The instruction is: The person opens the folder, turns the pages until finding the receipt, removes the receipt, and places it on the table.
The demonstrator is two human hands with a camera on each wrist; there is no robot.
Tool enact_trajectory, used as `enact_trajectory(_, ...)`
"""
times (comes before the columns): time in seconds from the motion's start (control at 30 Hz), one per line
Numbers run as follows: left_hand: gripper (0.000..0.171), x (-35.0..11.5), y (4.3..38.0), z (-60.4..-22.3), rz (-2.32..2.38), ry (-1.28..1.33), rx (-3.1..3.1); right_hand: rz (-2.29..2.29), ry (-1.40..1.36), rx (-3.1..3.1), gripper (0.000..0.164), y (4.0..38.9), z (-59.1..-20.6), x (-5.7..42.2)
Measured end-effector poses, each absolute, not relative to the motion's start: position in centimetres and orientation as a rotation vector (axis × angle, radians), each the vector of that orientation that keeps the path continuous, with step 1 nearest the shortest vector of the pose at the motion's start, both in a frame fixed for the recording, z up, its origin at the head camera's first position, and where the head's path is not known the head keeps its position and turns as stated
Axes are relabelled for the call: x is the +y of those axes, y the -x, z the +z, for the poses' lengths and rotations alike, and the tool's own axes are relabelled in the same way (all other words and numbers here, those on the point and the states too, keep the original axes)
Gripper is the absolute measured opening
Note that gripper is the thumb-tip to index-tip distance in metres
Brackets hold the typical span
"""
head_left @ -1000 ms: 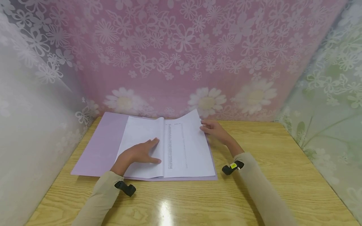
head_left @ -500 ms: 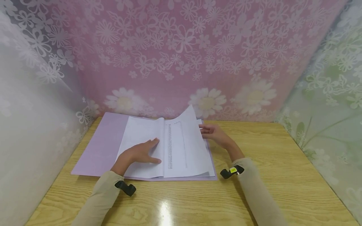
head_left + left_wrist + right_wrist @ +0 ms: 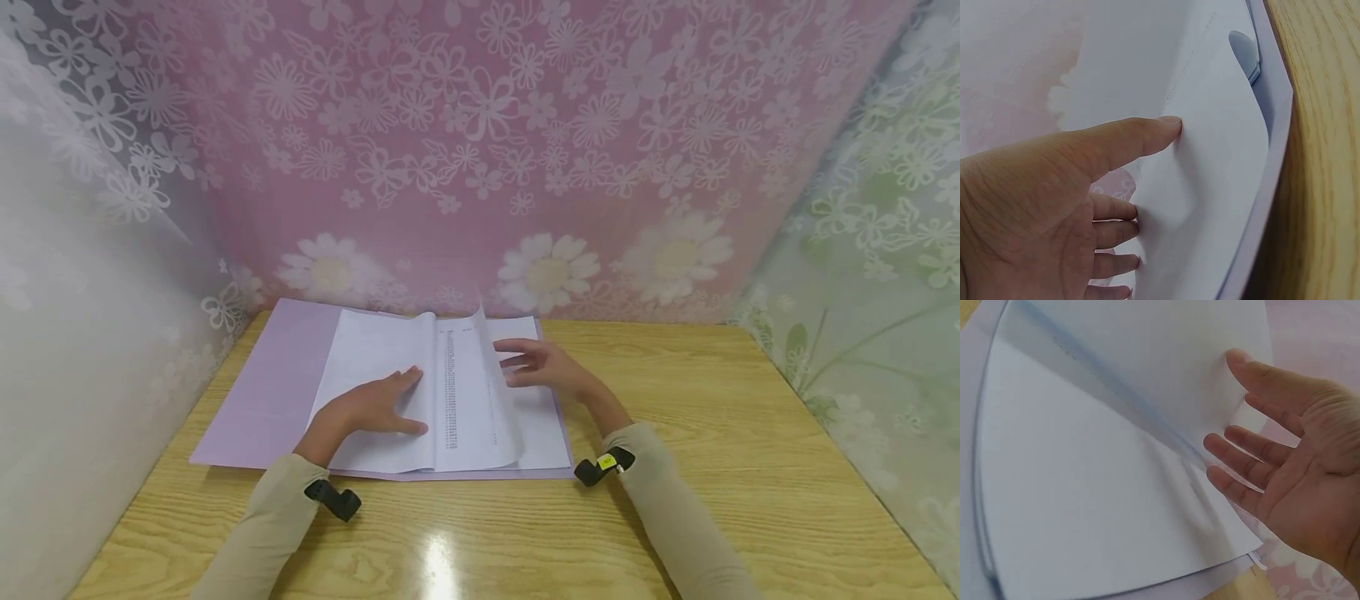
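Head view, with the clock's hub at the fold between the pages: nearest, at 6 o'clock, a white glare (image 3: 438,571) lies on the table (image 3: 765,467), smooth and yellow with wood grain. Two beige cloth sleeves enter, the left sleeve (image 3: 258,525) at 8 o'clock and the right sleeve (image 3: 682,517) at 4. Black devices sit at their cuffs, the left device (image 3: 337,502) and the right device (image 3: 592,472), which bears a small yellow label (image 3: 607,462).

At 9 o'clock the left hand (image 3: 367,406) rests on the left page (image 3: 378,343), thumb and fingers spread, gripping nothing and covering part of it. Between 2 and 3, the right hand (image 3: 546,367) has extended, slightly bent fingers against a raised sheet (image 3: 468,392), pushing without a pinch; whether every fingertip touches cannot be told. That thin white sheet curls upward, its print in a narrow column, and hides part of the flat page (image 3: 543,429) beneath.

All these pages lie in an open lilac folder (image 3: 255,392), its smooth, stiff cover reaching out at 9.

Beyond, at 12, stands a pink backdrop (image 3: 420,192) printed with white flowers; paler floral panels flank it, the left panel (image 3: 90,292) at 10 and the right panel (image 3: 870,275) at 2.
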State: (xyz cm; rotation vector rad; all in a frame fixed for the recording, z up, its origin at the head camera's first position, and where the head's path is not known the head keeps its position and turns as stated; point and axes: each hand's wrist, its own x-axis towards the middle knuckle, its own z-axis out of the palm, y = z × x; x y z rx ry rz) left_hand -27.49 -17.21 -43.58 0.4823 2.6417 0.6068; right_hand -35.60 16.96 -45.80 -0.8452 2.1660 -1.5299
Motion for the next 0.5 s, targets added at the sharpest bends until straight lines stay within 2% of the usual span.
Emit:
enact_trajectory(0.3,0.108,-17.3,27.5,-43.6,0.604,-0.467,2.639,-1.308,1.000,2.201,0.097,34.8,-46.0,15.6)
enact_trajectory(0.5,0.107,-17.3,27.5,-43.6,0.599,-0.468,2.650,-1.259,0.993,2.228,0.107,34.1,-45.9,14.6)
